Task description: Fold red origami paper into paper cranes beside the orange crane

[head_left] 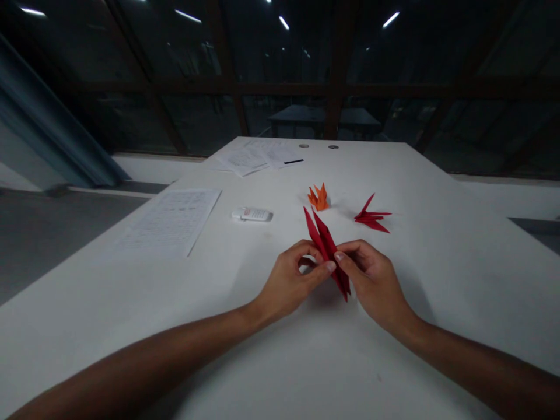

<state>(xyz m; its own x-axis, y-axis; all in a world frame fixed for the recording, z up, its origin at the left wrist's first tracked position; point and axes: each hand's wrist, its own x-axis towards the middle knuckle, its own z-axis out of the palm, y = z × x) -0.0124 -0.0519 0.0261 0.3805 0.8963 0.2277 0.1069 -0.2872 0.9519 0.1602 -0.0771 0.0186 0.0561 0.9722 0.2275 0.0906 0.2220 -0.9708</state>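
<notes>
A red folded paper piece [329, 248] with long pointed ends is held between my two hands, tilted, above the white table. My left hand [291, 277] pinches its left side between thumb and fingers. On the other side, the thumb and fingers of my right hand [371, 277] are closed on it too. Some of my fingertips are hidden behind the paper. Just beyond lie an orange origami piece [320, 198] with several upright points and a second red origami piece [371, 219] with spread points.
A white bottle-shaped object [252, 214] lies left of the origami. A printed sheet [166, 221] is near the table's left edge. Further back are several papers [258, 156], a dark pen [293, 161] and two small round discs [333, 147]. Dark windows [284, 52] stand behind the white table [280, 373].
</notes>
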